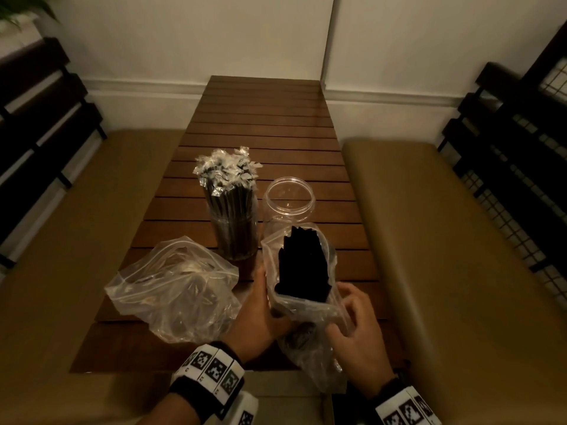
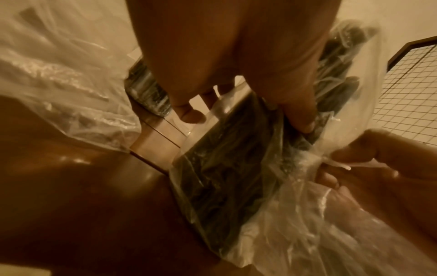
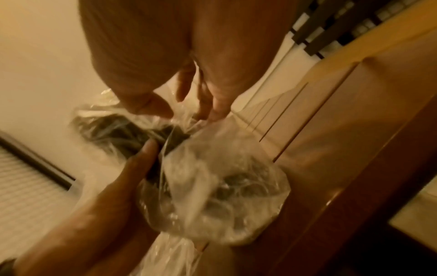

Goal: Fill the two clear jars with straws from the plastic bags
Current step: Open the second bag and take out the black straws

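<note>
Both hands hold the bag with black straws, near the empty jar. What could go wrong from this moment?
1. The bag of straws is thin and crumpled; the left hand and right hand grip only plastic, so the bundle may slide out and scatter on the table.
2. The empty jar stands just behind the bag; a push could tip it.
3. The filled jar stands close beside it, top-heavy with straws, and might be knocked.

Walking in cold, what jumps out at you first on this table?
Two hands, left hand and right hand, grip a clear bag of black straws at the table's near edge. Behind it stand a jar packed with wrapped straws and, to its right, an empty jar. A crumpled bag lies on the left.
</note>
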